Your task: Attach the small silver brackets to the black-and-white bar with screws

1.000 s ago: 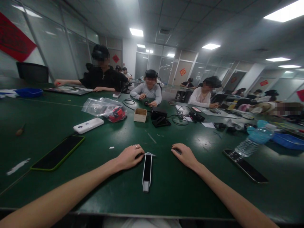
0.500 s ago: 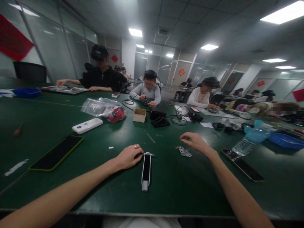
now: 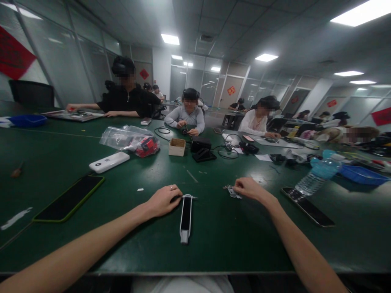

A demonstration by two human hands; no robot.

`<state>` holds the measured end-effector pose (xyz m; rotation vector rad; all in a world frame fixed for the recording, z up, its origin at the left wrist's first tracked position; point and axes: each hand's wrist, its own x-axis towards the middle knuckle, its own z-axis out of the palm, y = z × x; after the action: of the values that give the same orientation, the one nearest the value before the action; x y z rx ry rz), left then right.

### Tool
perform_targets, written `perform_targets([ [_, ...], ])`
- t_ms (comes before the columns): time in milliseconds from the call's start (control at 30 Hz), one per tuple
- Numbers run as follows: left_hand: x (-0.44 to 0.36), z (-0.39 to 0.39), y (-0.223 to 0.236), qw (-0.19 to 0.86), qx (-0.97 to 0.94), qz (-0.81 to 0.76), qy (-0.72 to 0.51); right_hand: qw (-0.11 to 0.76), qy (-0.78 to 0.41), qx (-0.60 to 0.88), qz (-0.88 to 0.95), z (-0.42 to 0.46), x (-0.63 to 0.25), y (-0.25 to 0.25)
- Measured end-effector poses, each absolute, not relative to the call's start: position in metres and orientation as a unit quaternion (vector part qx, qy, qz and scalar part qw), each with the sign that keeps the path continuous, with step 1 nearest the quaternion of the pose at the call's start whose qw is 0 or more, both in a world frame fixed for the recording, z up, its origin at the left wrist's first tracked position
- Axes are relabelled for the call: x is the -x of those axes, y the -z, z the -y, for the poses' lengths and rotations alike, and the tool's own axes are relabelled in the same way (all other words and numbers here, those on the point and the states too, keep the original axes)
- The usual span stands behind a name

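Observation:
A slim device [image 3: 185,217] with a white frame and a dark strip along its middle lies on the green table in front of me. A thin metal pin [image 3: 195,197] sticks out sideways at its far end. My left hand [image 3: 164,200] rests to the left, its curled fingers closed at that far end; the exact grip is hidden. To the right, my right hand [image 3: 251,189] is lowered over a small cluster of flat metal pieces [image 3: 232,193], thumb and fingers pressed together. The hand covers part of the cluster, and whatever it pinches is too small to make out.
On the left lie a green-edged phone [image 3: 69,199] and a white power bank [image 3: 109,162]. Ahead are a plastic bag [image 3: 122,138], a small open box [image 3: 177,147] and a black stand [image 3: 203,154]. A bottle [image 3: 313,179] and another phone [image 3: 308,208] lie right. Co-workers sit across.
My right hand has come down and slightly closer to me, over the metal pieces, and its fingers have drawn together. My left hand stays at the device; the whole view has shifted slightly.

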<state>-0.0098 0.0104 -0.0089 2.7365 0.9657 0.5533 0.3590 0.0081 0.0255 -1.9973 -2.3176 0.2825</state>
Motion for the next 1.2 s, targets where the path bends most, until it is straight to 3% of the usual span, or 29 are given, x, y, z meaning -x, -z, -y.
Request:
perform_targets([
  [267, 0.009, -0.01, 0.008, 0.095, -0.923, -0.325, -0.181, 0.02, -0.099, 0.652, 0.752, -0.004, -0.358, -0.024],
  [533, 0.009, -0.01, 0.008, 0.096, -0.923, -0.326, -0.18, 0.081, -0.056, 0.668, 0.738, -0.006, -0.39, -0.03],
  [833, 0.01, -0.011, 0.009, 0.098, -0.922, -0.324, -0.187, 0.052, -0.121, 0.689, 0.712, -0.005, -0.392, -0.021],
  [1200, 0.01, -0.011, 0.009, 0.103, -0.922, -0.323, -0.186, 0.122, -0.135, 0.665, 0.724, -0.001, -0.375, -0.027],
])
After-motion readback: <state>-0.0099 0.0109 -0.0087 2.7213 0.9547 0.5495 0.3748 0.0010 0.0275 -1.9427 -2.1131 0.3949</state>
